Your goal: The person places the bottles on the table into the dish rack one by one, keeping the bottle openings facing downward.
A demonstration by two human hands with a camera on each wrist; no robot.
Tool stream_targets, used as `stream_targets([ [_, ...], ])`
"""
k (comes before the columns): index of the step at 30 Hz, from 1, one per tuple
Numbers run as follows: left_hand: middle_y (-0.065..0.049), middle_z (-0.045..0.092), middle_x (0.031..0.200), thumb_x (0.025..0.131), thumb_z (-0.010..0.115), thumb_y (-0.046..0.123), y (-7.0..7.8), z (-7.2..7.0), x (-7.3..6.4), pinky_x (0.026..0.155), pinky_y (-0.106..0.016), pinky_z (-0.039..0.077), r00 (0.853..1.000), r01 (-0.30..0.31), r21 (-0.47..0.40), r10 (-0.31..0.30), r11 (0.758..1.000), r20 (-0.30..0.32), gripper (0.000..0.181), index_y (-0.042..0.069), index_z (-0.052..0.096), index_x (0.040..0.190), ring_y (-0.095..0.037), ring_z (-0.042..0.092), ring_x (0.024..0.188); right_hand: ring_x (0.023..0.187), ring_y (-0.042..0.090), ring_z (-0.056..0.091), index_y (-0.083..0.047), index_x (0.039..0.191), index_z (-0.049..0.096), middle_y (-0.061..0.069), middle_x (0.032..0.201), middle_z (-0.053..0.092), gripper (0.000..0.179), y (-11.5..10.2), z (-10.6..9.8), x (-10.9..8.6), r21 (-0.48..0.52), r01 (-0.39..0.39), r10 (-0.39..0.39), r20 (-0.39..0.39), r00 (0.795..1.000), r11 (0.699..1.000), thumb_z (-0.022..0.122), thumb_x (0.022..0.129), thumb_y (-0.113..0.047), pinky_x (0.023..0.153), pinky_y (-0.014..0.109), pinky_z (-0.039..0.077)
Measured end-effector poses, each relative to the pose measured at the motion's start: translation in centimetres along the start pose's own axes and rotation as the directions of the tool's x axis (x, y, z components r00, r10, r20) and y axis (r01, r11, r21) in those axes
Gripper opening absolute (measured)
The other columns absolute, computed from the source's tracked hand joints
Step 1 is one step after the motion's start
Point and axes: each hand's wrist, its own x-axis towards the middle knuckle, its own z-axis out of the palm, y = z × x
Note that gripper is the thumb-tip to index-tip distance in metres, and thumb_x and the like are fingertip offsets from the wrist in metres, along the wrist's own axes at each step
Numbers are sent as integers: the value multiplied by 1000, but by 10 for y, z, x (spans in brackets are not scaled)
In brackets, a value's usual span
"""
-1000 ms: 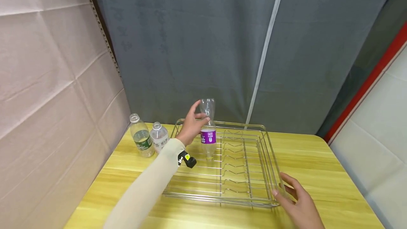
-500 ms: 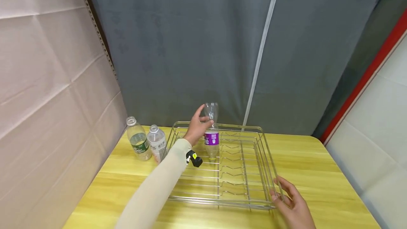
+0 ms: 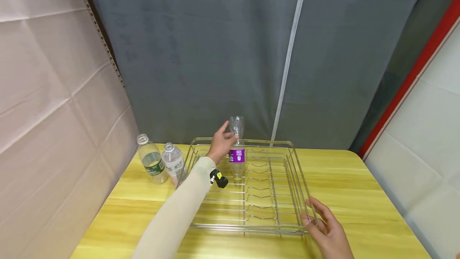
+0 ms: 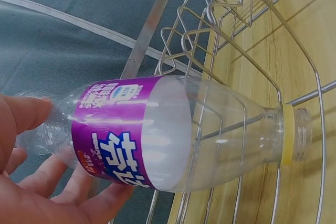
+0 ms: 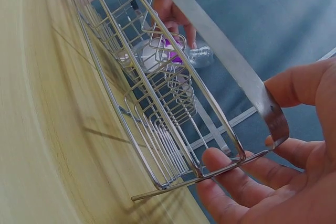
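Note:
An upside-down clear plastic bottle (image 3: pixel 237 156) with a purple label stands neck down in the wire dish rack (image 3: pixel 302 171). My left hand (image 3: pixel 221 146) holds it around its narrow waist, thumb and fingers on opposite sides. Up close in the left wrist view, the uncapped bottle neck (image 4: pixel 302 135) with its yellow ring lies among the rack's wires. At the rack's front right corner, my right hand (image 3: pixel 328 229) grips the frame. The right wrist view has its fingers and thumb around the flat metal rim (image 5: pixel 275 119) and the rod below it.
Two more uncapped clear bottles stand upright left of the rack, one with a green label (image 3: pixel 152 163) and one with a white label (image 3: pixel 174 165). Yellow wood-grain tabletop (image 3: pixel 359 187) extends to the right. A grey curtain (image 3: pixel 201 51) hangs behind.
My left hand and the bottle have shifted slightly right relative to the rack. The right hand's fingers have closed further around the rack corner. The head view has turned a little right.

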Motion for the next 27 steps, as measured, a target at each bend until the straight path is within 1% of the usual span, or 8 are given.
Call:
stream_targets([
  [5, -19, 63, 148, 99, 75, 22, -2, 0, 2, 111, -49, 55, 1000, -4, 36, 4, 999, -13, 86, 29, 25, 169, -37, 66, 131, 109, -8, 67, -17, 166, 29, 13, 168, 36, 75, 0, 1, 0, 15, -12, 12, -3, 1000, 1000, 68, 105, -35, 93, 22, 59],
  [8, -18, 63, 148, 99, 75, 23, -4, 0, 3, 110, -49, 56, 1000, -3, 53, 4, 999, -20, 85, 28, 26, 169, -37, 66, 131, 112, -4, 68, -17, 166, 30, 13, 167, 37, 74, -1, 2, 0, 16, -15, 15, -9, 1000, 1000, 68, 104, -35, 93, 24, 61],
  [10, -17, 63, 148, 100, 74, 25, -5, 0, 4, 113, -49, 53, 1000, 1, 60, 1, 998, -25, 84, 27, 27, 169, -37, 64, 134, 116, 2, 70, -18, 166, 31, 13, 167, 37, 75, -1, 2, 0, 12, -19, 19, -14, 1000, 1000, 68, 104, -36, 93, 26, 62],
  [14, -15, 63, 149, 100, 74, 27, -7, 0, 3, 119, -53, 47, 999, 9, 55, -8, 998, -33, 82, 27, 29, 168, -38, 59, 139, 123, 12, 69, -17, 166, 31, 13, 167, 38, 76, 0, 2, 0, 9, -24, 24, -17, 1000, 1000, 69, 104, -37, 94, 28, 63],
  [19, -13, 60, 153, 101, 73, 32, -9, 0, -1, 123, -57, 41, 999, 43, 47, -41, 998, -33, 81, 28, 29, 168, -37, 55, 144, 124, 13, 68, -17, 166, 30, 13, 168, 38, 76, 0, 2, -1, 10, -36, 36, -16, 999, 999, 69, 103, -37, 95, 27, 62],
  [21, -12, 60, 153, 101, 73, 34, -9, 0, -1, 123, -55, 42, 998, 54, 43, -53, 998, -35, 81, 28, 29, 168, -36, 55, 144, 125, 15, 68, -17, 165, 30, 13, 167, 38, 76, -1, 2, -1, 4, -40, 40, -14, 999, 999, 70, 103, -38, 95, 28, 62],
  [25, -12, 62, 152, 100, 74, 33, -8, -2, -1, 120, -54, 46, 999, 44, 50, -42, 998, -34, 81, 23, 31, 168, -35, 57, 142, 128, 22, 68, -18, 165, 31, 14, 167, 40, 75, -2, 1, 0, -20, -39, 39, -13, 999, 999, 69, 104, -40, 95, 31, 63],
  [27, -13, 62, 151, 99, 76, 31, -7, -2, -1, 117, -53, 49, 999, 42, 57, -41, 998, -26, 80, 21, 34, 167, -35, 58, 141, 128, 24, 68, -18, 165, 31, 14, 166, 40, 75, -3, 1, 0, -28, -37, 37, -14, 999, 999, 68, 104, -40, 95, 31, 63],
])
